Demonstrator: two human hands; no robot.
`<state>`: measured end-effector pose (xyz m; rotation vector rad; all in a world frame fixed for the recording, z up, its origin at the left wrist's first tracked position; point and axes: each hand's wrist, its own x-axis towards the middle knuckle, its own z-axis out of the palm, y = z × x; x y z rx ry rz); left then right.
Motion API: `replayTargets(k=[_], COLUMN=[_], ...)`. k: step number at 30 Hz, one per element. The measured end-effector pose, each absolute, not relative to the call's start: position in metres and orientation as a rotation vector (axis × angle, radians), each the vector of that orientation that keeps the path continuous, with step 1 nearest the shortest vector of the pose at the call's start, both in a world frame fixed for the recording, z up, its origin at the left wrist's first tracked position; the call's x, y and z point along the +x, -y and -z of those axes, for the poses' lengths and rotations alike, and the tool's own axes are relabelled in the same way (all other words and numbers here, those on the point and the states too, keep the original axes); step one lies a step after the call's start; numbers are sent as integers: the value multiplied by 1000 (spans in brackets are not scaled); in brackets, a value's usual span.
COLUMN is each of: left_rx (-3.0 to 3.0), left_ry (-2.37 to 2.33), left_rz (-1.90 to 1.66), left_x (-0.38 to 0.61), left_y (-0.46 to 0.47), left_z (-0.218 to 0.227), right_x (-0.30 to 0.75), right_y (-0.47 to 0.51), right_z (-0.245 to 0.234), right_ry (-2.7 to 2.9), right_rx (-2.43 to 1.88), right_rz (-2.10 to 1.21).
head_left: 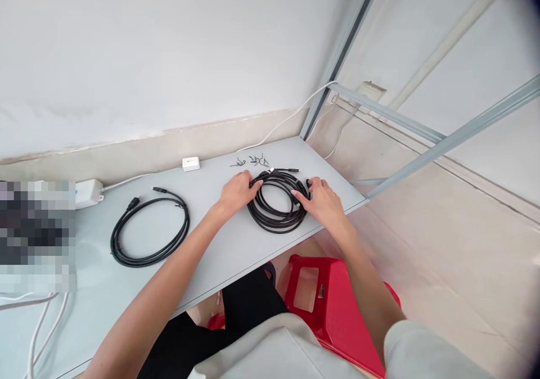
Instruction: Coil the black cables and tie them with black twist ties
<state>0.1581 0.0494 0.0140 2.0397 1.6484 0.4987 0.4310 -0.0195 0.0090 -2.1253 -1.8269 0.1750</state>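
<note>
Shirt [270, 351], cables [278, 226] on tabletop [228, 252], white wall [169, 47]

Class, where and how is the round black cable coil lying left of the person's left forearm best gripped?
Probably by the near arc of the round black cable coil, from above, on the person's side: its strands lie bunched there, while its black plug ends stick out on the far side.

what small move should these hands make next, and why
Perhaps gently squeeze the black cable coil tighter: the left hand and right hand are at its opposite sides, while its near side looks loosely spread.
</note>
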Motion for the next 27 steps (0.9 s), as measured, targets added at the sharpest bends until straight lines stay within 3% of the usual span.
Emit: replayTargets(k=[4,11,18,27], left_rx=[2049,2055,2153,2051], left_ry=[-1651,-1678,-1526,-1425], left_rz=[-511,-498,-669,-547], left_x=[157,151,146,160], left_y=[-54,-55,-52,-55], left_z=[-18,-18,-27,-21], right_x=[433,440,403,361], right_y=[24,14,17,15], right_z=[-10,-18,-68,-127], right_ry=[1710,1600,1412,1382], right_rx=[-2128,-1874,-1413,-990], right_rz=[-447,-354,-596,-442])
